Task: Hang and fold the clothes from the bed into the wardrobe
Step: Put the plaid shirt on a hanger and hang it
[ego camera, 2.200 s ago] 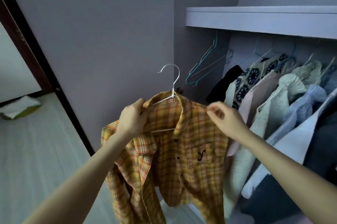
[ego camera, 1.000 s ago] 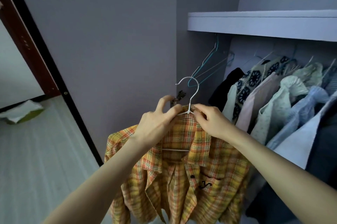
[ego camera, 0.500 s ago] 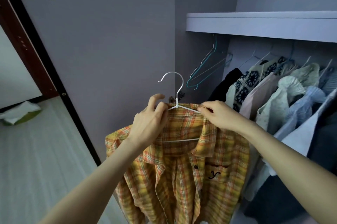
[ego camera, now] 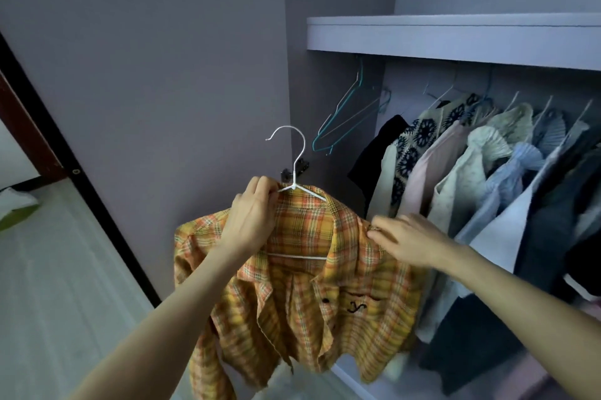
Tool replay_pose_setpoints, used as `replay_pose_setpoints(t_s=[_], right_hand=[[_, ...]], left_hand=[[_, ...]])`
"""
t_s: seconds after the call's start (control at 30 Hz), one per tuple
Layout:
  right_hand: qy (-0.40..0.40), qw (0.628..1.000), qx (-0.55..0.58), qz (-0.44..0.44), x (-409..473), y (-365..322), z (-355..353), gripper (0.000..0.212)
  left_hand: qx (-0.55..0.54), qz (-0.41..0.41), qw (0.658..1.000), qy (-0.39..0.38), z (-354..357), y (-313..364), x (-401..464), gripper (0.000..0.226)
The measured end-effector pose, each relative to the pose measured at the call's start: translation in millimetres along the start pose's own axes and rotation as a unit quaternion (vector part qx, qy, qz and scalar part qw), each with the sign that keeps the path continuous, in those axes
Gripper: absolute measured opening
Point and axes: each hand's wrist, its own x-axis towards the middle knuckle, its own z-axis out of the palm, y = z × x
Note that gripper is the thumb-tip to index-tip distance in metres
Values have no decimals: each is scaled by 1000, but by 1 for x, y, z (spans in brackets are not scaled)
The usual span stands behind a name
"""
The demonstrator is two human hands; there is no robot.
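From the head view, the left hand [ego camera: 252,220] pinched the white hanger [ego camera: 294,185] at its neck, fingers curled tight, and the yellow plaid shirt [ego camera: 309,285] hung on it in front of the open wardrobe [ego camera: 455,38]. The right hand [ego camera: 409,242] was on the shirt's shoulder, its fingers pinching the fabric, just beside the hanging clothes [ego camera: 471,178] and below two empty hangers [ego camera: 344,116].

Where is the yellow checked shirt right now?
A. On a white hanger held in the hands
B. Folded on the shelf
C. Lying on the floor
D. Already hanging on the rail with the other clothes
A: the yellow checked shirt sits on a white hanger that the left hand grips near the hook, while the right hand pinches the shirt's shoulder; its hook is on nothing.
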Motion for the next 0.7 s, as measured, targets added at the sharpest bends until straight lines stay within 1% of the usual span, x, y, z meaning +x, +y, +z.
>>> replay_pose_setpoints(t_s=[0.07, 0.13, 0.17, 0.2, 0.27, 0.3, 0.37, 0.47, 0.53, 0.63, 0.7], right_hand=[[14, 999, 41, 4, -12, -3, 4, 35], [14, 992, 121, 34, -18, -5, 5, 42], [-6, 985, 163, 49, -20, -5, 4, 41], [-38, 976, 206, 67, -22, -5, 1, 37], [-83, 952, 279, 99, -24, -5, -2, 26], [-84, 943, 301, 116, -25, -5, -4, 23], [-68, 931, 323, 159, -25, -6, -7, 24], [-46, 912, 338, 227, -18, -14, -9, 29], [-24, 894, 360, 266, -5, -22, -11, 29], [25, 866, 379, 326, 25, -42, -16, 19], [64, 851, 385, 353, 52, -55, -24, 25]], left_hand=[[-3, 4, 1000, -11, 13, 0, 2, 15], [-35, -5, 999, -23, 27, 2, 6, 12], [-55, -15, 998, -31, 35, 4, 9, 12], [-67, -28, 996, -45, 42, 6, 12, 17], [-42, -51, 994, -88, 56, 7, 20, 34], [-18, -59, 992, -108, 61, 8, 25, 39], [17, -65, 988, -138, 68, 12, 38, 45], [39, -60, 985, -159, 66, 15, 60, 50], [35, -54, 987, -149, 59, 13, 75, 48], [36, -42, 992, -114, 46, 3, 90, 44], [39, -42, 993, -100, 36, -6, 98, 44]])
